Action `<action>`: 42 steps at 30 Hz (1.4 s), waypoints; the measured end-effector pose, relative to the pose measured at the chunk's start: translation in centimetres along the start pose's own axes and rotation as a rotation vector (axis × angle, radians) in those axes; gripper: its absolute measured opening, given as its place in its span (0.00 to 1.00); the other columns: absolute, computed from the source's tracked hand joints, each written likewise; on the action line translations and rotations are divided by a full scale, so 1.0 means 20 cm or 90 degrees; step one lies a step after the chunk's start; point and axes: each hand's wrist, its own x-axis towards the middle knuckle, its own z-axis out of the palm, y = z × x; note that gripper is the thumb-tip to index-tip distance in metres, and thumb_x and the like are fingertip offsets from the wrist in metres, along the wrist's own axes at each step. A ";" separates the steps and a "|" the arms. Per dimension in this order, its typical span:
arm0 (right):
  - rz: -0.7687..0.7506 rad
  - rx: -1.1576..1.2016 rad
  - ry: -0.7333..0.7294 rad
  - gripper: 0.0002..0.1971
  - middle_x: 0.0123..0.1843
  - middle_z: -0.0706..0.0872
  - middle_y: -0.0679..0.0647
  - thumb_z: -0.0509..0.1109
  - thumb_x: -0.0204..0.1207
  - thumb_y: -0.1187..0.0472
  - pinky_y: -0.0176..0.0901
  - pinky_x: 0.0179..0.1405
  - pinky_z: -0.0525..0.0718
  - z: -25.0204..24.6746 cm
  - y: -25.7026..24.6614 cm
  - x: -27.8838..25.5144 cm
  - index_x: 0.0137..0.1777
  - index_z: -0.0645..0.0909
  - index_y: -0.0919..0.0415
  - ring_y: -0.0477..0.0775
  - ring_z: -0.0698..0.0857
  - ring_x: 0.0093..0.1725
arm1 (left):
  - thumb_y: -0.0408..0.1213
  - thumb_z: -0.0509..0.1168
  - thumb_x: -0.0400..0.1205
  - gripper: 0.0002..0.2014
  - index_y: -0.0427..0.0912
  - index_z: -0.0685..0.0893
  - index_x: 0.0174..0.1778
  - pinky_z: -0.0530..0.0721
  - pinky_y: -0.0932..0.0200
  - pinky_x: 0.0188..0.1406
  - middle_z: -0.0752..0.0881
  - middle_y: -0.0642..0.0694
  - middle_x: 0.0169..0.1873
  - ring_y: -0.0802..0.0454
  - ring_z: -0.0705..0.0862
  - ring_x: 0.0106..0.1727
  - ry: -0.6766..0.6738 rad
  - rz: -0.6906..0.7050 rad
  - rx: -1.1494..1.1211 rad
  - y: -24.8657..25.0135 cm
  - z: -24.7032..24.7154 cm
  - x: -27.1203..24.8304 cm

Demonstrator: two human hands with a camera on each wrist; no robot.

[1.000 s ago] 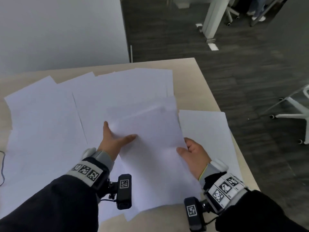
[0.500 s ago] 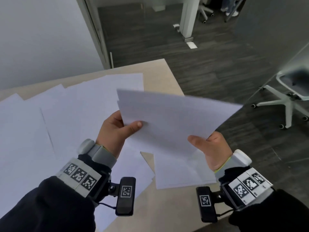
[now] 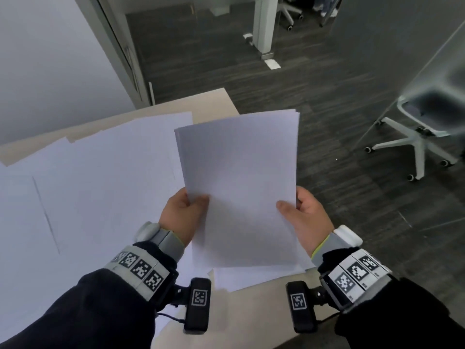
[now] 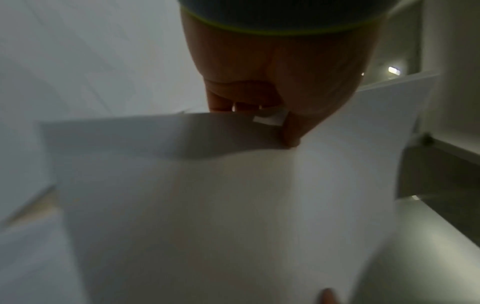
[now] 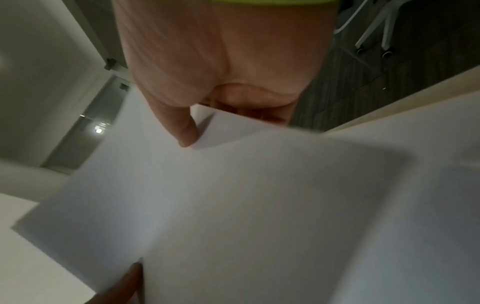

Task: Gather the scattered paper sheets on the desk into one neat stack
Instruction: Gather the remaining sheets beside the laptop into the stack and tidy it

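A thin stack of white paper sheets point(image 3: 239, 182) is held up above the desk's right end, long side pointing away from me. My left hand point(image 3: 185, 210) pinches its left edge, thumb on top and fingers underneath. My right hand point(image 3: 300, 214) pinches the right edge the same way. In the left wrist view the left hand point(image 4: 275, 98) grips the stack point(image 4: 207, 205); in the right wrist view the right hand point(image 5: 215, 88) grips the stack point(image 5: 233, 195). Several loose sheets point(image 3: 100, 177) lie spread over the light wooden desk point(image 3: 208, 104), and another sheet point(image 3: 251, 277) lies under the held stack.
The desk's right edge runs just below my right hand, with dark floor point(image 3: 327, 96) beyond it. A white office chair point(image 3: 422, 132) stands on the floor at the right. A grey partition wall point(image 3: 50, 59) rises behind the desk.
Both hands lifted the gathered sheets off the desk, then turned the stack from lying crosswise to pointing lengthwise away from me, with its edges now squared up.
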 end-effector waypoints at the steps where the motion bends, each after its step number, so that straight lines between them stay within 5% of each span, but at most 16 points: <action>1: 0.025 -0.014 -0.004 0.11 0.50 0.93 0.52 0.69 0.79 0.64 0.57 0.52 0.89 -0.02 0.02 0.01 0.57 0.83 0.49 0.58 0.92 0.49 | 0.40 0.68 0.83 0.03 0.52 0.86 0.50 0.88 0.53 0.47 0.92 0.52 0.42 0.50 0.91 0.45 0.001 -0.032 0.018 -0.01 0.04 0.02; 4: 0.104 -0.126 0.012 0.12 0.47 0.93 0.50 0.69 0.78 0.65 0.57 0.52 0.90 -0.07 0.13 0.05 0.54 0.82 0.47 0.53 0.92 0.45 | 0.39 0.67 0.82 0.08 0.50 0.84 0.57 0.90 0.44 0.55 0.91 0.48 0.48 0.44 0.90 0.48 -0.068 -0.134 0.076 -0.05 0.15 0.04; 10: 0.174 -0.258 0.015 0.07 0.47 0.91 0.47 0.71 0.77 0.61 0.56 0.54 0.89 -0.12 0.28 0.11 0.51 0.83 0.47 0.53 0.90 0.45 | 0.38 0.70 0.82 0.14 0.46 0.79 0.62 0.90 0.54 0.37 0.88 0.48 0.45 0.50 0.87 0.39 -0.075 -0.208 0.109 -0.13 0.27 0.04; 14: 0.179 -0.331 0.049 0.09 0.50 0.88 0.48 0.69 0.77 0.55 0.49 0.52 0.86 -0.16 0.31 0.11 0.56 0.82 0.45 0.51 0.87 0.46 | 0.47 0.71 0.81 0.25 0.46 0.78 0.74 0.88 0.48 0.57 0.86 0.47 0.57 0.46 0.87 0.52 -0.076 -0.214 0.205 -0.17 0.22 0.04; 18: 0.191 -0.398 0.093 0.15 0.56 0.79 0.53 0.69 0.77 0.55 0.46 0.56 0.80 -0.19 0.36 0.09 0.64 0.83 0.50 0.53 0.83 0.49 | 0.44 0.69 0.82 0.26 0.44 0.77 0.77 0.80 0.55 0.55 0.82 0.44 0.62 0.46 0.83 0.56 -0.060 -0.183 0.242 -0.22 0.17 0.02; 22: 0.194 -0.424 0.060 0.16 0.58 0.76 0.51 0.68 0.78 0.55 0.45 0.57 0.78 -0.18 0.35 0.08 0.65 0.83 0.50 0.51 0.81 0.51 | 0.43 0.70 0.79 0.23 0.50 0.78 0.71 0.83 0.45 0.65 0.79 0.47 0.66 0.44 0.82 0.62 -0.057 -0.163 0.229 -0.25 0.20 -0.05; 26: 0.192 -0.474 -0.002 0.04 0.51 0.76 0.50 0.64 0.75 0.51 0.48 0.50 0.83 -0.13 0.31 0.08 0.43 0.80 0.42 0.51 0.82 0.42 | 0.40 0.70 0.79 0.09 0.52 0.80 0.54 0.86 0.44 0.57 0.80 0.51 0.56 0.45 0.83 0.54 -0.074 -0.157 0.175 -0.26 0.23 -0.08; 29: 0.203 -0.503 -0.019 0.09 0.50 0.75 0.47 0.62 0.75 0.48 0.52 0.53 0.85 -0.10 0.29 0.08 0.52 0.79 0.45 0.53 0.83 0.43 | 0.39 0.70 0.78 0.05 0.49 0.80 0.46 0.88 0.43 0.49 0.83 0.48 0.51 0.43 0.85 0.47 -0.084 -0.156 0.146 -0.25 0.24 -0.09; 33: 0.214 -0.498 -0.031 0.15 0.51 0.78 0.47 0.61 0.74 0.46 0.51 0.52 0.84 -0.10 0.26 0.08 0.61 0.76 0.39 0.50 0.84 0.45 | 0.39 0.70 0.79 0.06 0.47 0.81 0.49 0.90 0.38 0.51 0.84 0.46 0.51 0.42 0.86 0.50 -0.111 -0.185 0.112 -0.22 0.20 -0.08; 36: 0.211 -0.494 0.030 0.18 0.56 0.77 0.49 0.63 0.74 0.48 0.54 0.56 0.84 -0.08 0.24 0.09 0.64 0.76 0.43 0.55 0.83 0.48 | 0.39 0.69 0.81 0.06 0.49 0.83 0.52 0.91 0.43 0.47 0.85 0.46 0.52 0.46 0.86 0.50 -0.109 -0.187 0.086 -0.23 0.13 -0.08; 40: 0.152 -0.492 0.071 0.17 0.62 0.74 0.51 0.65 0.78 0.54 0.50 0.59 0.80 -0.01 0.21 0.12 0.67 0.78 0.48 0.55 0.82 0.55 | 0.42 0.69 0.82 0.02 0.54 0.85 0.48 0.84 0.55 0.46 0.84 0.52 0.51 0.54 0.84 0.47 -0.057 -0.086 0.162 -0.31 -0.05 -0.05; 42: 0.104 -0.469 0.027 0.15 0.57 0.76 0.48 0.65 0.80 0.55 0.46 0.56 0.80 0.08 0.19 0.14 0.66 0.79 0.49 0.52 0.82 0.54 | 0.40 0.71 0.81 0.03 0.53 0.86 0.49 0.81 0.54 0.56 0.84 0.53 0.56 0.53 0.84 0.55 -0.007 -0.020 0.228 -0.39 -0.19 -0.02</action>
